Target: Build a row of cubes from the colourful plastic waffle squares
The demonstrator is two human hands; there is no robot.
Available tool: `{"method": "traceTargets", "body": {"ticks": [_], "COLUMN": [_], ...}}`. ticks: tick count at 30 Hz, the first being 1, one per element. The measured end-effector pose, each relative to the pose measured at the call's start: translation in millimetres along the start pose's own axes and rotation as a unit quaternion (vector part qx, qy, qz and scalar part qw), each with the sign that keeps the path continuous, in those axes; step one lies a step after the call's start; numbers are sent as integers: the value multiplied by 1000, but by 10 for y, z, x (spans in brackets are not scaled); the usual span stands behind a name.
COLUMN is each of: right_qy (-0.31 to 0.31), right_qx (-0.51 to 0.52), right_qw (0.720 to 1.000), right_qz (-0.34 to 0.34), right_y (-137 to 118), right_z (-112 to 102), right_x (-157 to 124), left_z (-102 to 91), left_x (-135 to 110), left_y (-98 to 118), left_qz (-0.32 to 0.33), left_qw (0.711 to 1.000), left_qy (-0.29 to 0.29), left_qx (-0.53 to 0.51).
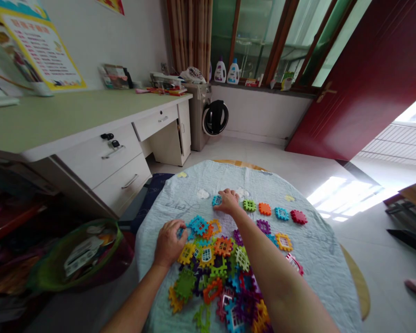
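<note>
My right hand (228, 201) reaches across the round table, thumb and fingers about a blue interlocking block with a window grid (217, 200). It is at the left end of a spaced row with a green block (249, 205), an orange block (264, 208), a blue block (282, 213) and a red block (298, 217). My left hand (170, 241) is at the left edge of a multicoloured heap of blocks (208, 255), fingers curled on a blue block (180, 232) that is partly hidden. My right forearm covers part of the heap.
A pale blue cloth (319, 259) covers the table. Left of it are a green basket (55, 277) filled with items and a white desk (90, 115) with drawers. Behind stand a washing machine (198, 115) with its door ajar and a red door (350, 88).
</note>
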State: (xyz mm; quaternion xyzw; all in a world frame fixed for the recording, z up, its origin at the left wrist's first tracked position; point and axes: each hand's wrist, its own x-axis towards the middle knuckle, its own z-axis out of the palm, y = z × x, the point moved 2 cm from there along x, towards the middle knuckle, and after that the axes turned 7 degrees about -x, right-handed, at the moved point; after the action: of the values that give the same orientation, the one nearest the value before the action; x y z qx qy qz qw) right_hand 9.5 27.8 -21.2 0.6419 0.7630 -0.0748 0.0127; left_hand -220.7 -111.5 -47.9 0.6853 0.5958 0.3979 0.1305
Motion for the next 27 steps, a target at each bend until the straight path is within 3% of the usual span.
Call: {"method": "traceTargets", "body": {"ticks": [18,22,27], "right_qy": [1,108,211], "right_qx": [15,101,166], "right_qw": [1000,988,960], "right_qz": [-15,47,73], "right_y": [19,307,867], "right_z": [-62,-159,-61], "right_x": [-12,-322,-1091], "left_z": [-4,5,14], "left_x": [-2,-1,8], "left_y": [2,-9,-21], "left_qz": [5,9,20], "left_qw": [1000,1000,1000], "left_qy": [2,1,8], "left_qx": [-1,0,6]}}
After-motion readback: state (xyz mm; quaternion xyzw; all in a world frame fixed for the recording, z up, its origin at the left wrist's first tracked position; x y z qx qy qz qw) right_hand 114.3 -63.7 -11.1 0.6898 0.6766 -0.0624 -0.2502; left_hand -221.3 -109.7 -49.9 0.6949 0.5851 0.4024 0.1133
